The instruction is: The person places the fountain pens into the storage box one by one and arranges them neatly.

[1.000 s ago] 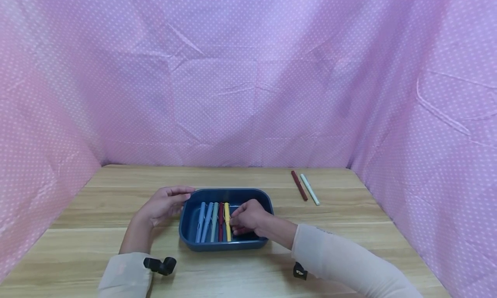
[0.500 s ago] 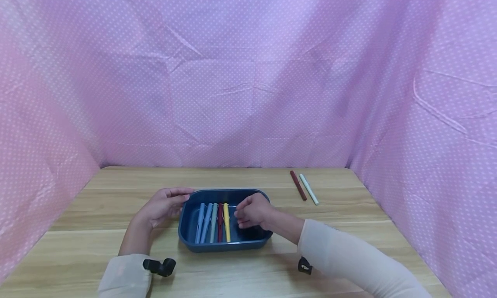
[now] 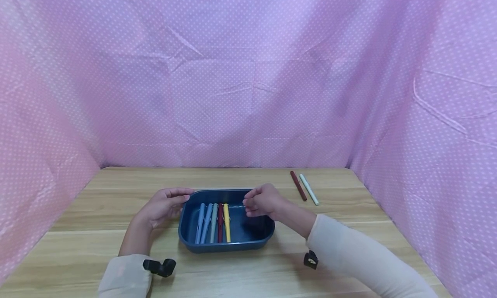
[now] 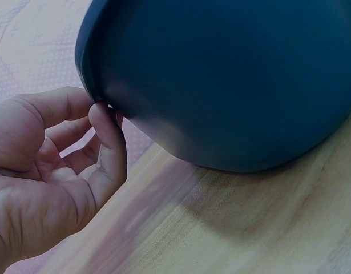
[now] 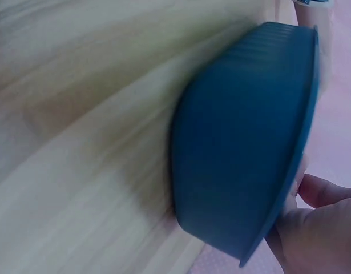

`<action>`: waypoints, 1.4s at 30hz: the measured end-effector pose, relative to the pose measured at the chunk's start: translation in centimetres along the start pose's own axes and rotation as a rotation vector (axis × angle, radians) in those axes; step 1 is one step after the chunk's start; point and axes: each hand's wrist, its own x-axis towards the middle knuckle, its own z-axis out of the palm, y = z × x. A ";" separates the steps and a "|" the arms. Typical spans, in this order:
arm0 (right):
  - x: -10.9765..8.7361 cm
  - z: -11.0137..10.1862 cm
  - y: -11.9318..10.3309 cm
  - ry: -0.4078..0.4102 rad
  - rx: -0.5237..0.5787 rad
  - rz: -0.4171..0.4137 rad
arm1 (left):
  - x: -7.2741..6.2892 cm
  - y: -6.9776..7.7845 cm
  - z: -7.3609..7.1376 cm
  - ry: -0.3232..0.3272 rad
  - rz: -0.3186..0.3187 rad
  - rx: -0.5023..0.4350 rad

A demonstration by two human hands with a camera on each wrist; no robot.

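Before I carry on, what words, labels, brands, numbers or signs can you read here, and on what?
No text can be read in any view.
Five pens in the box: any print is too small to read.
Two pens on the table: likewise too small.
Box: no lettering on the walls that show.
Pink cloth: dots only.

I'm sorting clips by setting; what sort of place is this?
Probably a makeshift recording booth: dotted pink cloth hangs behind and beside a wooden table, and black devices sit at both sleeves.
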 end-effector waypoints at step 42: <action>-1.1 -11.7 -0.5 0.211 0.022 -0.015 | 0.2 -0.1 -0.3 0.004 -0.014 -0.007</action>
